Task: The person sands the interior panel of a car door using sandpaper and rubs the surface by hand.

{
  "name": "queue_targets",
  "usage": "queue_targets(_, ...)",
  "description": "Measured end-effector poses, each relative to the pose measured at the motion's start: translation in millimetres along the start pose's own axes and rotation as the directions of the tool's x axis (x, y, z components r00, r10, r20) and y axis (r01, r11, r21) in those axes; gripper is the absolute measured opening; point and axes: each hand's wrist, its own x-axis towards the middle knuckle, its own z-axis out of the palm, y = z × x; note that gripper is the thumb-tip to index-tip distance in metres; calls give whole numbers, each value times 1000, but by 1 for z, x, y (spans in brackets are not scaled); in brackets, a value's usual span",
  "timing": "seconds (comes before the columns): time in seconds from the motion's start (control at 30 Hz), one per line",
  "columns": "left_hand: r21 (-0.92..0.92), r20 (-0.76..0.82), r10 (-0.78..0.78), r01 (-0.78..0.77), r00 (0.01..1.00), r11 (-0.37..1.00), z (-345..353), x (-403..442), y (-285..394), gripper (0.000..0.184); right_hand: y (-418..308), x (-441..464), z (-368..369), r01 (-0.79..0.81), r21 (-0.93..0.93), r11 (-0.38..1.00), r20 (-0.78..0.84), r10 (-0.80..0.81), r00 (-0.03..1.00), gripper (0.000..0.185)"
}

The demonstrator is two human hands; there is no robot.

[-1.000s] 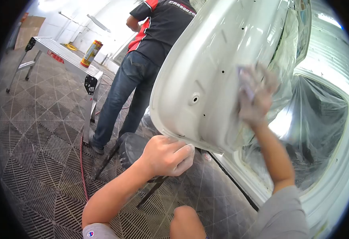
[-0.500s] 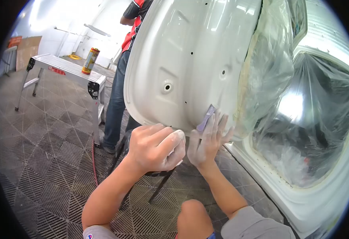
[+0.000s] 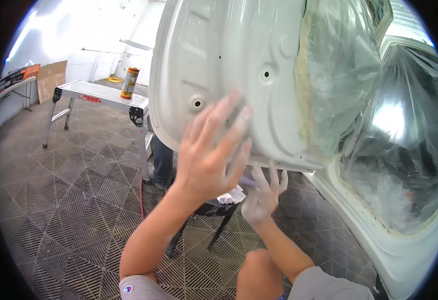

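Observation:
A white car door [image 3: 249, 30] with several round holes fills the upper middle. Dusty with white powder, my left hand [image 3: 211, 150] is raised in front of its lower part, fingers spread and slightly blurred; whether it touches the surface I cannot tell. At the door's bottom edge is my right hand [image 3: 265, 192], also dusty, its fingertips pointing up at the edge. A small purple piece of sandpaper [image 3: 250, 181] sticks out at its thumb, partly hidden behind the left hand.
Clear plastic sheeting [image 3: 336, 75] covers the door's right side and the vehicle's opening. A black stool [image 3: 214, 206] bears crumpled white paper [image 3: 232, 195]. Further left, a metal work platform [image 3: 99, 92] carries a yellow-red can [image 3: 130, 83]. A person's leg [image 3: 163, 162] shows behind the door.
My left hand has opened from a curled shape and risen across the door. My right hand has gone down with the sandpaper from the door's face to its bottom edge. The view has shifted.

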Motion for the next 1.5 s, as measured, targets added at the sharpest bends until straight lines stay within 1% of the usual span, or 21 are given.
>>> queue_targets(0.03,-94,-26,-26,23,999,995,6,-11,5,32,-6,-4,-7,-2,14,1000,-9,2,1000,32)
queue_targets(0.07,-187,-44,-55,46,998,981,12,-23,10,29,-12,-8,-13,-218,263,940,-4,227,974,27)
queue_targets(0.1,-279,65,-99,113,993,954,17,-36,18,26,-16,-12,-17,-404,491,772,61,432,900,24)
queue_targets(0.13,-359,178,-133,190,975,914,23,-48,26,24,-17,-18,-19,-408,508,759,62,439,896,24)
queue_targets(0.23,-349,422,-155,318,893,881,34,-78,51,15,-20,-23,-25,-612,736,289,249,725,642,27)
queue_targets(0.33,-342,483,-290,483,826,806,38,-87,51,16,-3,-24,-19,-536,844,18,340,755,561,24)
queue_targets(0.4,-349,707,-306,691,638,634,37,-85,43,20,0,-29,-18,-497,867,-46,375,717,588,21)
queue_targets(0.43,-261,829,-229,714,511,650,34,-79,35,25,3,-33,-18,-556,826,-94,471,656,589,19)
queue_targets(0.5,-222,876,-173,695,450,684,34,-68,28,26,13,-49,-16,-586,770,-252,604,582,544,18)
queue_targets(0.6,-163,932,-142,736,334,657,29,-52,31,31,30,-71,-14,-667,735,-127,639,461,616,23)
queue_targets(0.67,-87,973,-148,877,177,473,30,-46,33,34,29,-75,-14,-640,736,-221,664,420,619,25)
queue_targets(0.7,-42,976,-166,869,142,493,31,-44,36,34,30,-78,-13,-641,717,-274,693,381,612,27)
queue_targets(0.8,-72,969,-169,864,178,499,34,-51,35,31,25,-82,-12,-578,653,-489,756,367,543,36)
queue_targets(0.87,-21,976,-180,871,125,491,36,-56,35,30,32,-97,-9,-721,641,-261,760,344,551,42)
queue_targets(0.93,24,979,-188,878,76,478,36,-52,36,29,35,-99,-7,-742,644,-188,752,338,566,38)
queue_targets(1.0,246,957,-246,874,-151,419,37,-45,37,27,35,-100,-8,-772,626,-110,752,346,561,34)
queue_targets(1.13,174,972,-217,893,-89,415,38,-57,30,18,30,-93,-4,-671,700,-246,711,331,620,27)
queue_targets(1.23,149,948,-319,902,-13,406,39,-61,34,17,20,-78,-7,-643,645,-414,764,378,523,27)
queue_targets(1.3,137,934,-356,892,29,432,41,-68,36,17,18,-68,-13,-515,423,-746,905,324,275,32)
queue_targets(1.37,113,886,-428,812,179,573,44,-66,44,17,22,-74,-10,-505,417,-756,909,331,254,33)
queue_targets(1.5,235,812,-535,706,235,668,50,-69,56,18,23,-90,-3,-540,504,-674,860,447,246,38)
